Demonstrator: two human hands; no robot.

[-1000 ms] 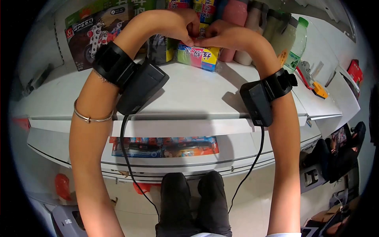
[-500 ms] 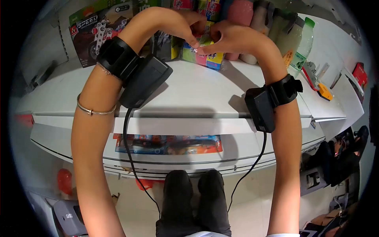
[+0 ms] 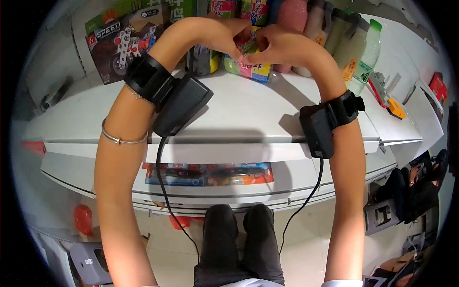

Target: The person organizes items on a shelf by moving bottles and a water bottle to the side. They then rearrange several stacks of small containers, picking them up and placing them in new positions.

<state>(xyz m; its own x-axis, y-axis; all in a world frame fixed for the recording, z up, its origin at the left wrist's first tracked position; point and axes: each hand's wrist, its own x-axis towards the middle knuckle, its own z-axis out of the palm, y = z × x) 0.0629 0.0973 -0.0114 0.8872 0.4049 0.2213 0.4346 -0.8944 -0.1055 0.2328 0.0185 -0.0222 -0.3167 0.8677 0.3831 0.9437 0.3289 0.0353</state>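
A plastic-wrapped packet (image 3: 253, 71) in yellow, pink, blue and green, with printed characters, stands at the back of the white shelf. My left hand (image 3: 227, 38) curls round its left side and my right hand (image 3: 277, 45) round its right. Both thumbs press on the packet's front, tips almost touching, while most other fingers are hidden behind it. Similar brightly printed packets (image 3: 253, 13) are stacked just beyond my hands. A dark pouch-like pack (image 3: 203, 60) with a yellow edge sits left of the held packet.
At the left stands a SPEED toy box (image 3: 124, 45). Several bottles, among them a pink one (image 3: 291, 16) and a clear green-capped one (image 3: 367, 57), line the right. A yellow-handled tool (image 3: 396, 108) lies farther right. Below is an open drawer with packaged goods (image 3: 210, 175). A person (image 3: 416, 186) sits lower right.
Both hands stay on the packet, which has shifted slightly. My left forearm has moved a little to the right in view, and the whole scene has shifted slightly with the head.
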